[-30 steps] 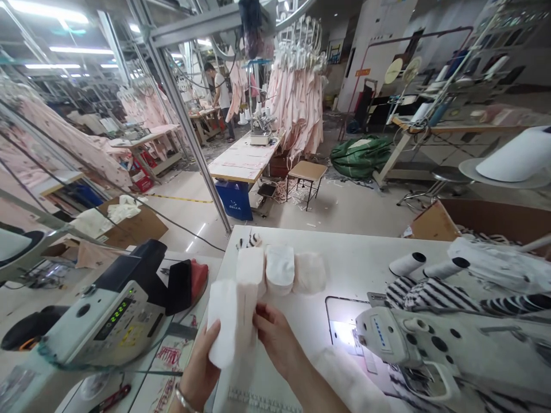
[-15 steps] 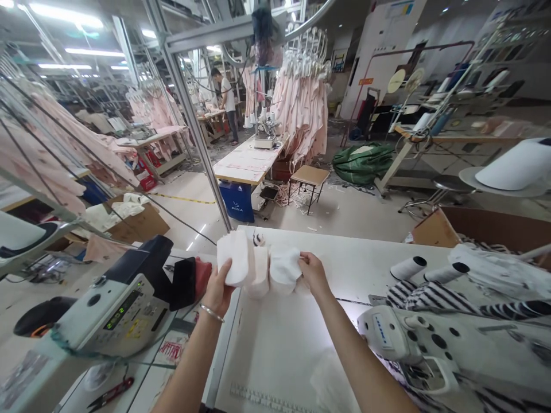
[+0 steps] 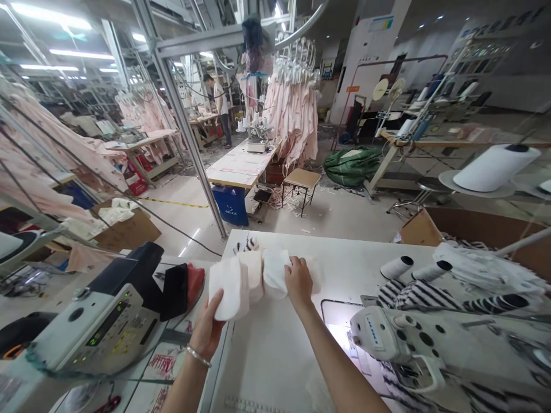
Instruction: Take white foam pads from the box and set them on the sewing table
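My left hand (image 3: 207, 328) is closed on a stack of white fabric pieces (image 3: 226, 285) with rounded corners, thumb on top, at the left edge of the white worktable (image 3: 267, 350). Beside it stands a cream stack of fabric pieces (image 3: 253, 274). To the right of that lies another white fabric stack (image 3: 274, 271). My right hand (image 3: 300, 280) has its fingers bent over this stack's right edge and grips it there; the fingertips are partly hidden. A thin pale fabric piece (image 3: 315, 278) shows behind the right hand.
A sewing machine (image 3: 387, 338) stands at the right, with thread cones (image 3: 396, 267) and striped fabric (image 3: 413, 295) behind it. A machine control panel (image 3: 107, 327) is at the left. Beyond are a metal post (image 3: 189, 126), a stool (image 3: 302, 178) and a person (image 3: 221, 103).
The view has shifted slightly. My left hand and its white stack have come a little lower and nearer. My right hand has moved from the right stack's side to over its edge.
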`<state>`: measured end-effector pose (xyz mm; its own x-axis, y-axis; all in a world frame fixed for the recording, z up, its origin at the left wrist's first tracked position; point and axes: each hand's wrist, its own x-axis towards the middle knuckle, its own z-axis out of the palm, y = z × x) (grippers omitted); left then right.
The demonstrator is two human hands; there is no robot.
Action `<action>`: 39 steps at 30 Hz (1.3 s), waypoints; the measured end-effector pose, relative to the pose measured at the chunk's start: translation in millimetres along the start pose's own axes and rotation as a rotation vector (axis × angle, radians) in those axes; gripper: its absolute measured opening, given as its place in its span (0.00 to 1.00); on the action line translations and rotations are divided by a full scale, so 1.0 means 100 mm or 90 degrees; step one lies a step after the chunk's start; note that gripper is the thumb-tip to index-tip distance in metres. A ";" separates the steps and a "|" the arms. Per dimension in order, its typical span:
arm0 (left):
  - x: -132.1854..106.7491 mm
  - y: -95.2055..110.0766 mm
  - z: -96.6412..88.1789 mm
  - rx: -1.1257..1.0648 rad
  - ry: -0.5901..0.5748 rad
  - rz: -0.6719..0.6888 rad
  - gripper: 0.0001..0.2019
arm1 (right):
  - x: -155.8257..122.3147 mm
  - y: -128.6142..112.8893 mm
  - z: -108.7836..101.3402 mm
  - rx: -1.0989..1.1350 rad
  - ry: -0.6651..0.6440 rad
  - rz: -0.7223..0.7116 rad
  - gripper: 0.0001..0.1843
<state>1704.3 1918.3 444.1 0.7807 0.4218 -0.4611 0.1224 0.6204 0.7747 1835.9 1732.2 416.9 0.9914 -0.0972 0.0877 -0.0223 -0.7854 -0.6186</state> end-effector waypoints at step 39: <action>-0.26 -0.79 -0.64 0.570 0.093 0.249 0.36 | -0.39 0.09 -1.04 0.283 0.083 -0.130 0.19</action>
<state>1635.3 1900.7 366.8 0.7892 0.6052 -0.1042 0.3369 -0.2847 0.8975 1784.0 1664.9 489.0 0.9448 -0.0667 0.3207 0.2556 -0.4623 -0.8491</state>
